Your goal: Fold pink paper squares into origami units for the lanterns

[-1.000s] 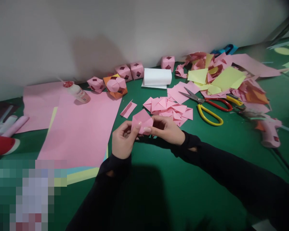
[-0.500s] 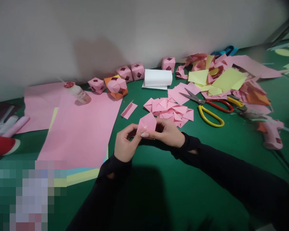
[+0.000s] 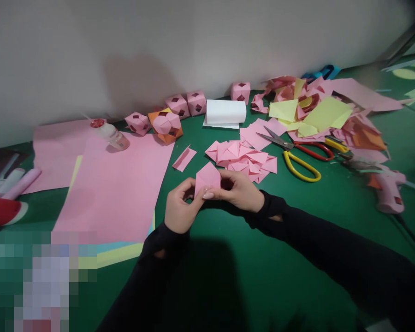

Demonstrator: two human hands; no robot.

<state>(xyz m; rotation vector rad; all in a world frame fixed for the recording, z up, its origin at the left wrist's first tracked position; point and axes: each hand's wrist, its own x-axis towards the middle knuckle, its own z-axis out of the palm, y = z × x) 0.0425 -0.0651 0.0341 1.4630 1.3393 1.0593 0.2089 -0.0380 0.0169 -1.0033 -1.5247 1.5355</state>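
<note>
A folded piece of pink paper (image 3: 208, 177) with a pointed top is held between both hands above the green table. My left hand (image 3: 180, 207) pinches its left side, and my right hand (image 3: 241, 190) grips its lower right side; the two thumbs meet at the lower edge. The back of the paper and some fingertips are hidden. Just beyond lies a heap of folded pink paper pieces (image 3: 244, 157). One single folded pink strip (image 3: 184, 159) rests apart, to the left of that heap.
Scissors (image 3: 285, 146) and a pink glue gun (image 3: 390, 186) lie to the right, below paper scraps (image 3: 311, 110). Pink sheets (image 3: 117, 193) and a small bottle (image 3: 112, 134) are left. Folded paper boxes (image 3: 177, 106) and a white roll (image 3: 226, 112) line the wall.
The pink paper has tilted and shifted very slightly left in my hands. Both hands keep their pinch, and the view has moved a little.
</note>
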